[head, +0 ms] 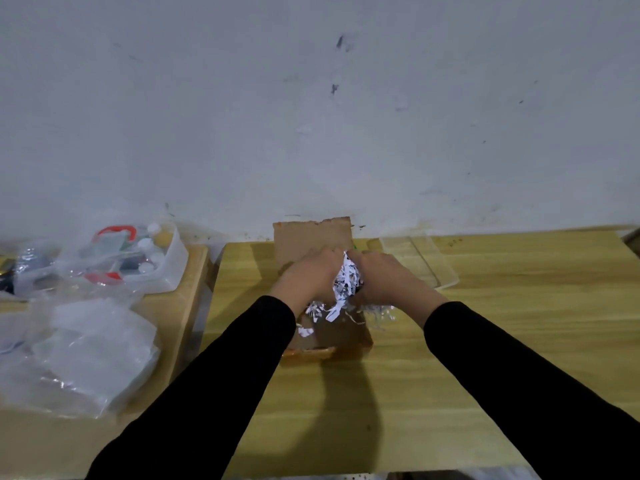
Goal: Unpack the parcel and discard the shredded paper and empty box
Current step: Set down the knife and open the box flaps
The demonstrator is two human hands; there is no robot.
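A brown cardboard box (332, 336) lies open on the wooden table (485, 341), its lid flap (311, 237) standing up against the wall. My left hand (306, 275) and my right hand (382, 278) are pressed together over the box, both closed around a clump of white shredded paper (344, 282). Loose strips hang below my hands and lie over the box's edges. Whatever else is in the box is hidden by my hands and the paper.
A clear plastic tray (420, 261) sits just right of the box by the wall. On a second table at the left stand a clear bin (152, 258) of small bottles and items, and a pile of clear plastic bags (79, 351).
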